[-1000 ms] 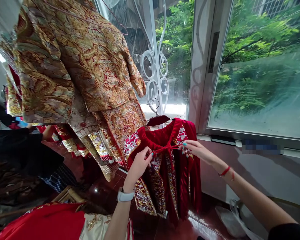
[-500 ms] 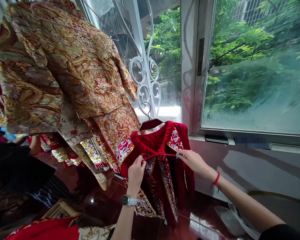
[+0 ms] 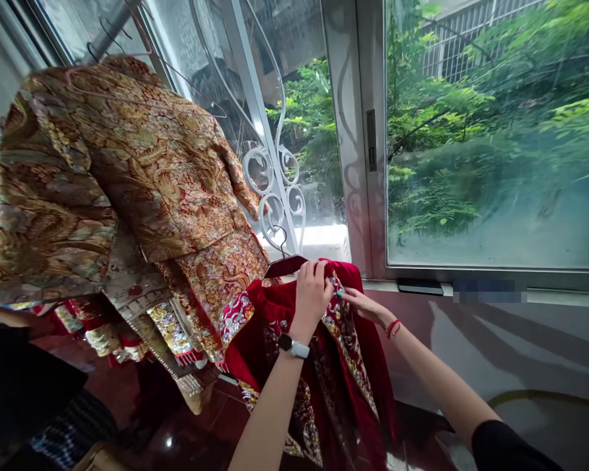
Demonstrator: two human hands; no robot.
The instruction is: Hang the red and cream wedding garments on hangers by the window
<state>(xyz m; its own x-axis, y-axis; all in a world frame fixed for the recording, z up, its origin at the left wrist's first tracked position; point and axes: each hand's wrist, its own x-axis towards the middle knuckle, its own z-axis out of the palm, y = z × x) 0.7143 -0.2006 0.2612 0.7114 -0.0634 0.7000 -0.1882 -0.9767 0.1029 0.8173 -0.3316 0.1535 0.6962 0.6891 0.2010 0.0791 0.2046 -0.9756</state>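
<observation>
The left hand [image 3: 314, 291] lies over the jacket's collar at the right end of the hanger, palm down, with its fingers bent and close together. Whether they pinch the cloth cannot be told. A watch [image 3: 293, 345] with a pale band circles that wrist. Just beside it, the right hand [image 3: 366, 306] reaches in from the right, fingers narrow and nearly together, the tips at the jacket's right shoulder; their hold on the cloth is also unclear. A red cord [image 3: 393, 327] rings the right wrist.

The jacket [image 3: 373, 366] is red, with sequinned panels down its front and on its shoulders. It hangs from the hanger [image 3: 285, 265], whose hook rises in front of white scrollwork [image 3: 273, 209]. The left forearm crosses the jacket's front and hides part of it.

To the left, a gold robe [image 3: 177, 176] hangs below a rail [image 3: 110, 29], its lower right edge close to the jacket's left shoulder. More garments [image 3: 169, 327] show beneath the robe's bottom edge. At the far left, a person in black [image 3: 24, 386] is partly in view, one arm extended.

On the right, leaves show through the window [image 3: 491, 183]. A dark flat object [image 3: 419, 286] rests on the sill [image 3: 373, 285], below the pane's lower left corner.
</observation>
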